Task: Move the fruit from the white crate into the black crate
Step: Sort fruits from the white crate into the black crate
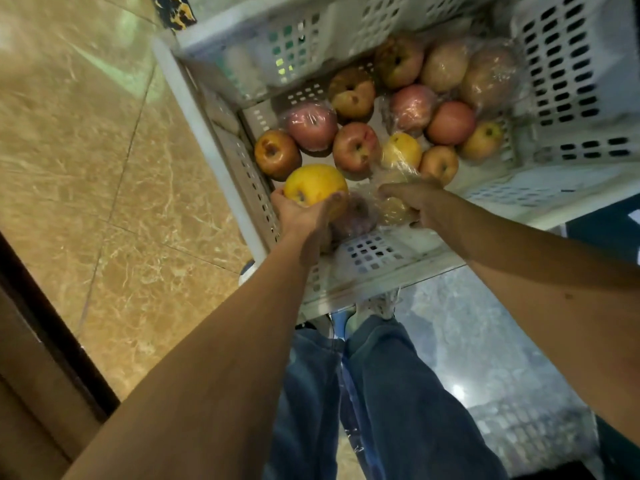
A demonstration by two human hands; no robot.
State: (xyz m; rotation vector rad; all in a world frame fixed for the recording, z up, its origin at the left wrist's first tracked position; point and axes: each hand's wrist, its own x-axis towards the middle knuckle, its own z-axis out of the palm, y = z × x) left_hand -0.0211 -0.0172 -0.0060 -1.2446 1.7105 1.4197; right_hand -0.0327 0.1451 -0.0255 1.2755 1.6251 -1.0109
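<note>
The white crate (568, 84) stands on the floor in front of me and holds several apples, some wrapped in clear plastic. My left hand (299, 213) grips a large yellow apple (313, 185) at the crate's near left corner. My right hand (412, 200) reaches down into the near side of the crate and grips a plastic-wrapped yellowish fruit (393, 209). A wrapped pinkish apple (353, 220) lies between my two hands. The black crate is not clearly in view.
A beige marble floor (86, 150) spreads to the left. A dark wooden edge (41, 341) runs along the lower left. My legs in blue jeans (381, 393) and my shoes stand just below the crate. A dark object (602, 233) sits at the right edge.
</note>
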